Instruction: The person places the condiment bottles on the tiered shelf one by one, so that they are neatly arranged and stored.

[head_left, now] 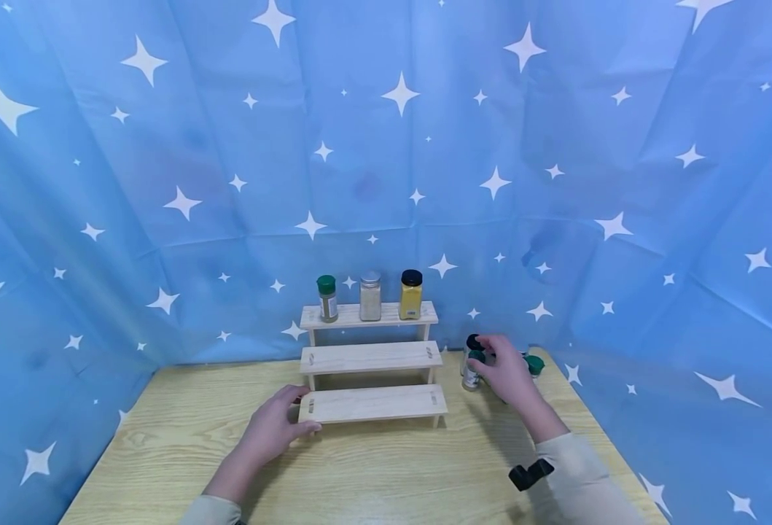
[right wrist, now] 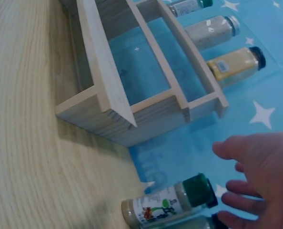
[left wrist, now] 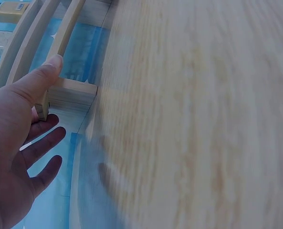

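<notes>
at one table (head_left: 359, 481), pinches one rack (head_left: 371, 357) bearing three jars (head_left: 370, 300) with left hand (head_left: 273, 426), spreads right hand (head_left: 507, 370) loosely beside at least three more jars (head_left: 470, 378).

Creased blue curtain (head_left: 359, 44) along back and sides, white four-pointed stars (head_left: 401, 95), pale wood-grain table (head_left: 372, 474)

- Light wood-grained table (head_left: 372, 481), bearing a pale three-tier wooden rack (head_left: 371, 357) toward the far side.
- On the rack's top tier, left to right: a green-capped jar (head_left: 328, 302), a silver-lidded jar (head_left: 370, 302), a black-lidded jar of yellow contents (head_left: 410, 300) (all upright, spaced apart).
- On the table, right of the rack: a labelled jar (head_left: 469, 380) with a green top, upright, close beside a dark-lidded jar (head_left: 473, 341).
- Farther right, near the table's edge: another green cap (head_left: 534, 365), body mostly hidden.
</notes>
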{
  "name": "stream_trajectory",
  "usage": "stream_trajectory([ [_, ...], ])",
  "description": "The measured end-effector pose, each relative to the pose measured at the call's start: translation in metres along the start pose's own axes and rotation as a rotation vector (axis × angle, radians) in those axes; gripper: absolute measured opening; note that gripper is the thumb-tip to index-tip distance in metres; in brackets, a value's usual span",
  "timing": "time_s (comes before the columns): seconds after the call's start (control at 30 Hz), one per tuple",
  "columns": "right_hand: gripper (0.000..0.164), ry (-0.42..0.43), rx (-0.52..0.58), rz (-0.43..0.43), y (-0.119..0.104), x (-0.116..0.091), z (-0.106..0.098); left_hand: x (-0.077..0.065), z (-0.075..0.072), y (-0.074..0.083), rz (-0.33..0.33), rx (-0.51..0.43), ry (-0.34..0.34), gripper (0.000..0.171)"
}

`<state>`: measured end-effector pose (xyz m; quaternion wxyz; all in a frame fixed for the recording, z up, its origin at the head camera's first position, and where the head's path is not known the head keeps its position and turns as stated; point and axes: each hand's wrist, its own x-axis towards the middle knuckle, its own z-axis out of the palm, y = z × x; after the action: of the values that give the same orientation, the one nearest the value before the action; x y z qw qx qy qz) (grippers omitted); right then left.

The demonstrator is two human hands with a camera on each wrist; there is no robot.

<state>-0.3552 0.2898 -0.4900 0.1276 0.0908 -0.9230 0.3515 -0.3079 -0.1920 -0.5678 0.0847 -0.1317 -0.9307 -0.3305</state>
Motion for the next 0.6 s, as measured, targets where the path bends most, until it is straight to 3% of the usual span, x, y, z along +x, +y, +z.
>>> stream_trajectory([
  [0.23,0.055,-0.025,-0.062,0.039,-0.003,-0.004,0.006,0.0,0.0,0.0,0.002,-0.002,0.0,0.073],
  [0.6,0.055,0.028,-0.107,0.013,0.008,-0.006,0.022,0.001,0.001,-0.001,-0.008,-0.007,-0.003,0.075],
])
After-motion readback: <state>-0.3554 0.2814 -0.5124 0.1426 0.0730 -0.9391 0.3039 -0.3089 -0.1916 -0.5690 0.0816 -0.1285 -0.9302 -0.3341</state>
